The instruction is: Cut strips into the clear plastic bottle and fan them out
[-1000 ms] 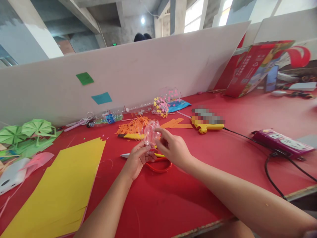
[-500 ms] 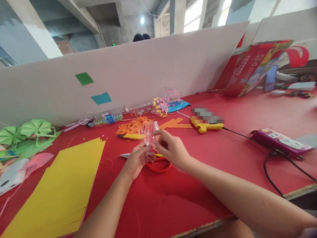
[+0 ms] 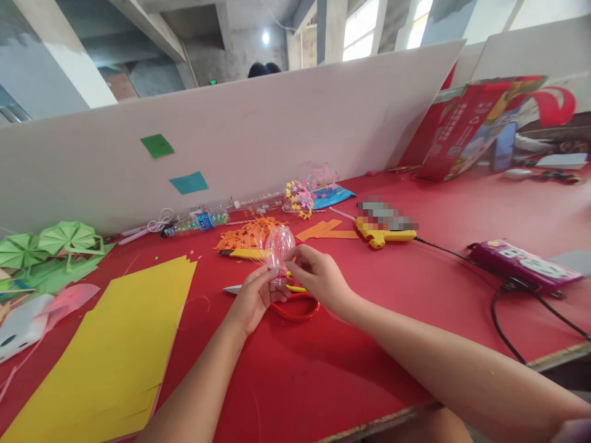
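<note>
A clear, colourless plastic piece (image 3: 279, 244), slit into narrow strips that bow outward into a bulb above a tighter neck, is held upright over the red table (image 3: 369, 363), just above the scissors (image 3: 294, 317). The left hand (image 3: 257, 295) pinches the neck between thumb and fingers. The right hand (image 3: 318, 274) is at the bulb's right side, thumb and forefinger close together; whether they grip a strip cannot be told.

Counted: one pair of scissors with red handles; one yellow glue gun (image 3: 386, 236); two square notes, one green (image 3: 157, 146) and one blue (image 3: 189, 183), on the white partition (image 3: 277, 117); two pleated green paper shapes (image 3: 69, 236).

Lettering: the blue label on the bottle (image 3: 220, 216) appears to read "PURE"; white print on the red box (image 3: 455, 138) is too small to read.
</note>
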